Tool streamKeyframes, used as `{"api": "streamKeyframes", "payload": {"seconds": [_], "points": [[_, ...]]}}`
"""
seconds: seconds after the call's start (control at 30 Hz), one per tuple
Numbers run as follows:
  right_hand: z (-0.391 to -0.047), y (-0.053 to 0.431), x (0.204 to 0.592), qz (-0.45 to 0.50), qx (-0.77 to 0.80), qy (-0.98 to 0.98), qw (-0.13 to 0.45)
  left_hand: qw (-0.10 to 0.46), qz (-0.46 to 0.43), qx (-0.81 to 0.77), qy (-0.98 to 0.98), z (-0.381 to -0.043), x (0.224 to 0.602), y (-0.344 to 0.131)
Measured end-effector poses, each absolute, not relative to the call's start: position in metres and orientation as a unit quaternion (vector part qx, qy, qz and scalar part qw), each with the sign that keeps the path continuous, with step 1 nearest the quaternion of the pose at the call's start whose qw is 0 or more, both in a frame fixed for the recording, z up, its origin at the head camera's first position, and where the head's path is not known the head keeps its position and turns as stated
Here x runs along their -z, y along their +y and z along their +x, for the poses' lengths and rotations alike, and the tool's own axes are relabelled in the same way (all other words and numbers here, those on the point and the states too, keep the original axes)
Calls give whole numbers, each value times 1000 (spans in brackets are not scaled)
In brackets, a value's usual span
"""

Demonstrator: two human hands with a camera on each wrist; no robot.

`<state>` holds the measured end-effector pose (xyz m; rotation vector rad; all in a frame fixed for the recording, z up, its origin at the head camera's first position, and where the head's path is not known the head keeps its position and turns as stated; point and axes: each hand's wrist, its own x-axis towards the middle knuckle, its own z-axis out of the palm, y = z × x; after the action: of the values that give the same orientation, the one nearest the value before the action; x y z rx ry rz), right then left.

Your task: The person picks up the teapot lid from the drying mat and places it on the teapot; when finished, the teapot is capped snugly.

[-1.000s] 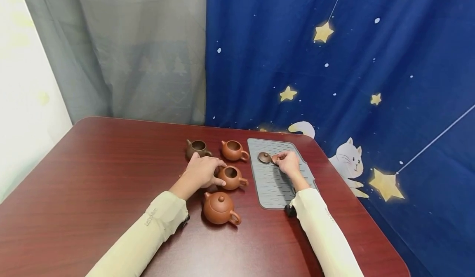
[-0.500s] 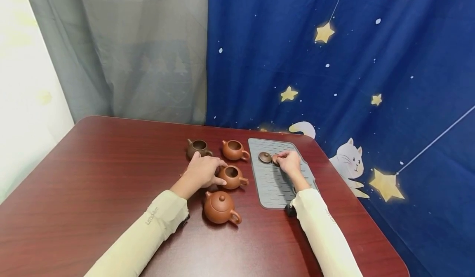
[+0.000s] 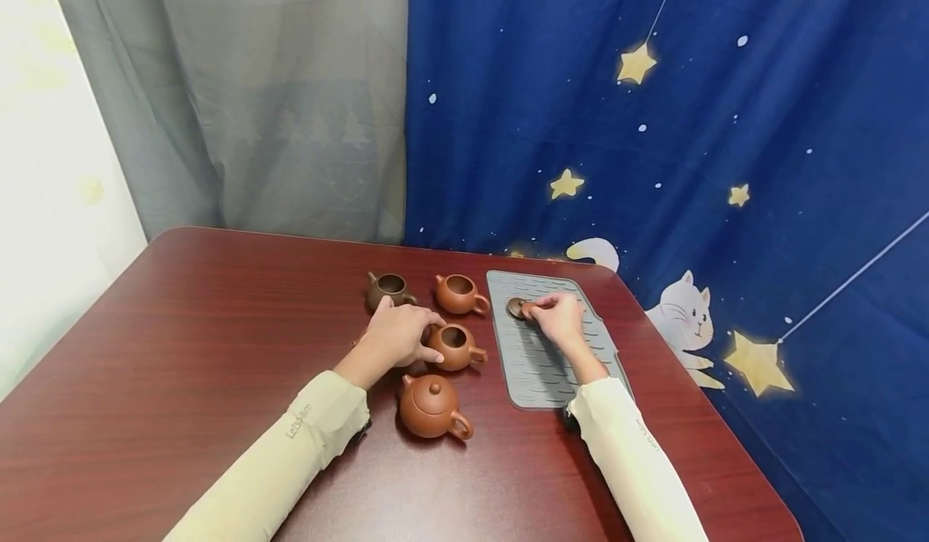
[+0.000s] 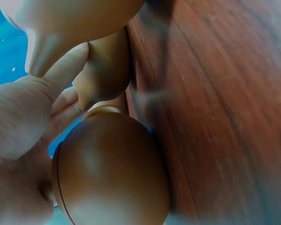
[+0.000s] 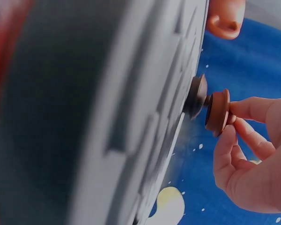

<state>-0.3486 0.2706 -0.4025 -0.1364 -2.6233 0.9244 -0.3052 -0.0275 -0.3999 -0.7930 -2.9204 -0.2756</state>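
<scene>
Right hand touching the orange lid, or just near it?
Touching: the right wrist view shows the right hand pinching the orange lid by its knob.

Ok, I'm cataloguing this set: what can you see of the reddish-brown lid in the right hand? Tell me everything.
The reddish-brown lid is small and round, with a deep collar, wider rim and small knob; it looks like unglazed clay. The right hand pinches it by the knob, collar facing the grey mat, raised off it close to the dark brown lid. Whether the lids touch is unclear.
</scene>
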Motion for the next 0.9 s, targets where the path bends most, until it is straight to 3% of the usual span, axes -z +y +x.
{"api": "streamKeyframes", "payload": {"seconds": [0.37,0.9], "points": [[-330,250,394,-5,-355,-916,189,44,-259,88,-961,-305,398,-28],[-301,215,383,70,-393,-904,154,51,-266,89,-958,-305,398,-27]]}}
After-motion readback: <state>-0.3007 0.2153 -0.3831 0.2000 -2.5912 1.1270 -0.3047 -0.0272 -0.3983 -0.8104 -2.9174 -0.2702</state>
